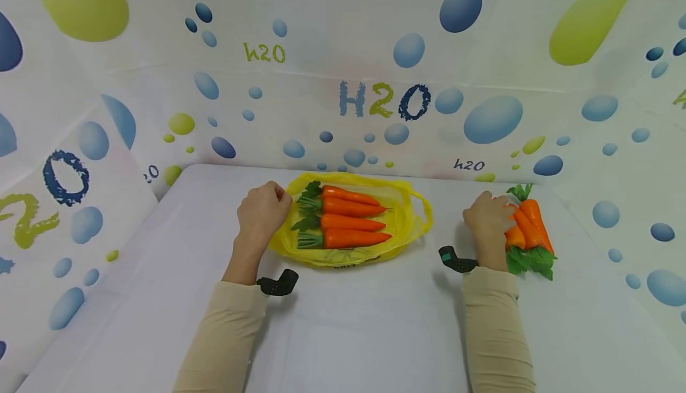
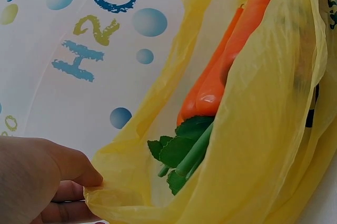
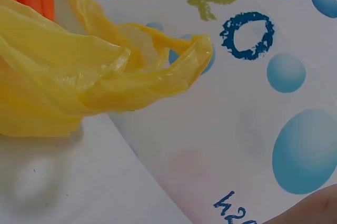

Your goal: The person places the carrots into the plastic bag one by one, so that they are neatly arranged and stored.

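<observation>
In the head view, a yellow plastic bag (image 1: 415, 226) lies on its side on the table, several orange carrots (image 1: 354, 239) with green tops laid in a row across it. My left hand (image 1: 262, 211) is at the bag's left end; the left wrist view shows its thumb and fingers pinching the bag's rim (image 2: 113, 192). My right hand (image 1: 486, 219) is at the left side of a second bunch of carrots (image 1: 536, 220), fingers bent loosely over them. Only a bit of the right hand (image 3: 310, 208) shows in the right wrist view, its fingers out of frame.
The bag's handle loop (image 1: 424, 208) sticks out toward the right. A white table (image 1: 370, 333) spreads around the bag, with a dotted, lettered white sheet (image 1: 321, 71) behind it and at the sides. Each wrist wears a small black camera (image 1: 278, 283).
</observation>
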The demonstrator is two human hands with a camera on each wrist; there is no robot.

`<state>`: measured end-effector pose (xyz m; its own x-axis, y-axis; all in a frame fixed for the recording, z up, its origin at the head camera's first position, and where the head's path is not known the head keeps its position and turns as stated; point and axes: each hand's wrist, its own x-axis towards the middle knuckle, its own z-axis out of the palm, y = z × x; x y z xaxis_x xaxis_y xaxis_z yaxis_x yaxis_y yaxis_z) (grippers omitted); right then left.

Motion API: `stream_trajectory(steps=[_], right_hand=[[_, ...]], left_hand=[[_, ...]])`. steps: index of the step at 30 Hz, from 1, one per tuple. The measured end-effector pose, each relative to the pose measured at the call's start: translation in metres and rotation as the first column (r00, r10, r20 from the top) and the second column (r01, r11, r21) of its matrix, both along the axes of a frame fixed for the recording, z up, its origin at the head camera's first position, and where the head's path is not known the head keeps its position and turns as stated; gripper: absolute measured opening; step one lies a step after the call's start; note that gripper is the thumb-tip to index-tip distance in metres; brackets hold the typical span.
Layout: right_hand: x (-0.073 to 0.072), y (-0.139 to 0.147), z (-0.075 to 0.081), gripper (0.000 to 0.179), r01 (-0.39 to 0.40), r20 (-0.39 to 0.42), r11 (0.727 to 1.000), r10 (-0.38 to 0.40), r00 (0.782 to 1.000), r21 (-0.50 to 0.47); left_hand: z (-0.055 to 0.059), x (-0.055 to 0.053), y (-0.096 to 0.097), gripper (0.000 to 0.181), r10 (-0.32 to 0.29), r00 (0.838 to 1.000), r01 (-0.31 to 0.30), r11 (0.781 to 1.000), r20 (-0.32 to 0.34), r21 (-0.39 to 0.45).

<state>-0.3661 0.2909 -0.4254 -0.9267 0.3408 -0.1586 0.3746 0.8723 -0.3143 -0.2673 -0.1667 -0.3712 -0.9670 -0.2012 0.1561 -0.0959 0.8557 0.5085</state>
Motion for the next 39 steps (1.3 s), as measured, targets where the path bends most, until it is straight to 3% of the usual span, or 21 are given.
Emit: stream_trajectory(steps=[5,10,17,31,39], right_hand=[[0.035,-0.032,0.035,0.047,-0.005,-0.013,1.000,0.005,1.000,0.009],[0.048,-0.039,0.042,0.042,-0.010,-0.049,1.000,0.010,0.999,0.004],[0.042,-0.031,0.038,0.048,0.001,-0.021,1.000,-0.001,1.000,0.010],[0.047,-0.028,0.044,0.049,-0.072,0.048,0.991,0.067,0.997,0.110],[0.046,-0.028,0.046,0.048,-0.006,0.108,0.999,0.000,0.994,0.047]], left_hand=[[0.000,0.000,-0.001,0.031,-0.008,1.000,0.008,1.000,-0.005,0.000],[0.000,0.000,-0.001,0.031,-0.007,1.000,0.007,1.000,0.000,0.000],[0.000,0.001,-0.001,0.031,-0.010,1.000,0.010,1.000,0.003,0.001],[0.000,0.002,0.000,0.030,-0.011,1.000,0.011,1.000,-0.024,0.003],[0.001,0.002,-0.001,0.030,-0.012,1.000,0.012,1.000,-0.013,0.006]])
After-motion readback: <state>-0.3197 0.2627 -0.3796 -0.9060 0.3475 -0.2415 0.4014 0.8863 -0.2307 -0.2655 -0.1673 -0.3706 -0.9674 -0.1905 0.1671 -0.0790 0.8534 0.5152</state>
